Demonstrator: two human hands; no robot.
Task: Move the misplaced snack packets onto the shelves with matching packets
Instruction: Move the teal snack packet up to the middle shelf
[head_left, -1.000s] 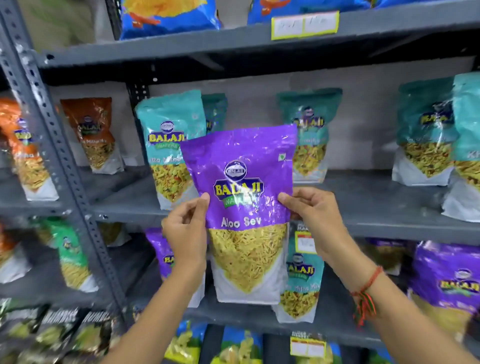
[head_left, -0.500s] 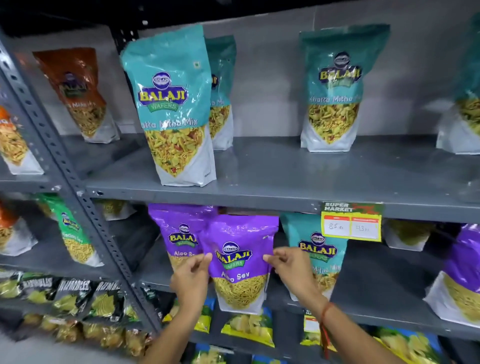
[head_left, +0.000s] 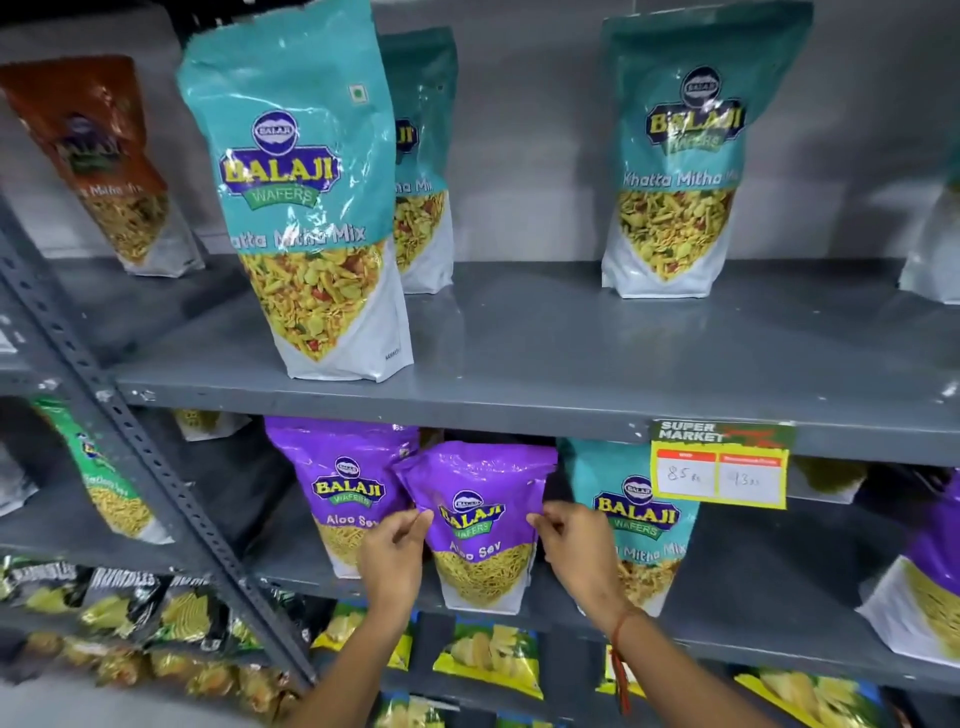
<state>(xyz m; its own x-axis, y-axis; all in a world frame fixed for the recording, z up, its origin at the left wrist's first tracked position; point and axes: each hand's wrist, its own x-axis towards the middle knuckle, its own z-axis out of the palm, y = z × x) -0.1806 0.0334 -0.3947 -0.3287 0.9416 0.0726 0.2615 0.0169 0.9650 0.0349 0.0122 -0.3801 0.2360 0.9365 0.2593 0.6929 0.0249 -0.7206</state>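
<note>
A purple Aloo Sev packet (head_left: 480, 525) stands upright on the lower grey shelf (head_left: 727, 644). My left hand (head_left: 395, 553) pinches its left edge and my right hand (head_left: 574, 545) pinches its right edge. A second purple Aloo Sev packet (head_left: 345, 488) stands just behind and to its left. A teal Khatta Mitha Mix packet (head_left: 641, 525) stands on the same shelf to the right, partly hidden behind my right hand.
The upper shelf (head_left: 571, 358) holds three teal Khatta Mitha Mix packets (head_left: 306, 208) and a brown packet (head_left: 104, 161). A yellow price tag (head_left: 719, 465) hangs from its edge. Another purple packet (head_left: 930, 571) stands at far right. Yellow chip bags (head_left: 488, 657) lie below; a slotted upright post (head_left: 156, 467) stands left.
The purple packet went down from in front of the upper shelf onto the lower shelf beside the other purple packet. Both hands still grip its edges; the view has moved closer.
</note>
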